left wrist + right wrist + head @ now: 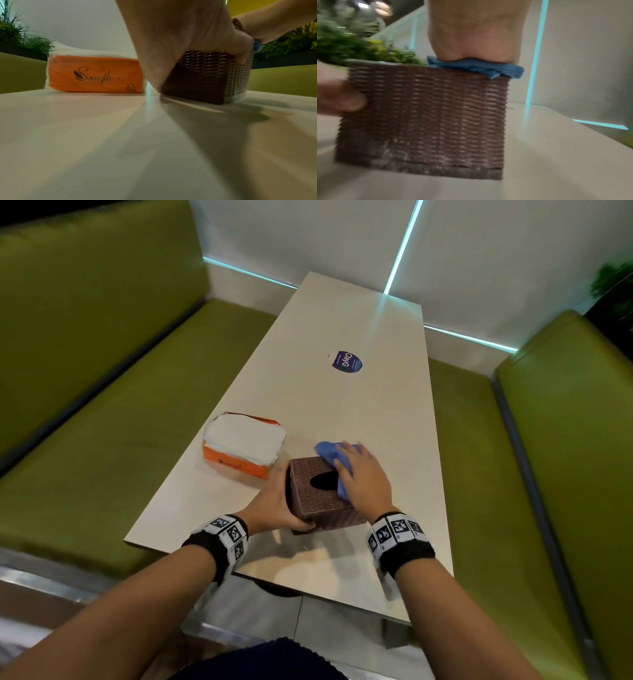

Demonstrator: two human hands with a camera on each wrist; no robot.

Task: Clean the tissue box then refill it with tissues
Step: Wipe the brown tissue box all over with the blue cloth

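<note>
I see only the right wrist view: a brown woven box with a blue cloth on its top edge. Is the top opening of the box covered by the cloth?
Observer: No. In the head view the dark oval opening of the brown woven tissue box is uncovered; the blue cloth lies on the far right part of the top.
Operator: Which hand presses the cloth?
Observer: The right hand, fingers spread flat over it.
Operator: Are the new tissues near?
Observer: Yes, an orange pack of white tissues lies on the pale table, left of the box and apart from it.
</note>
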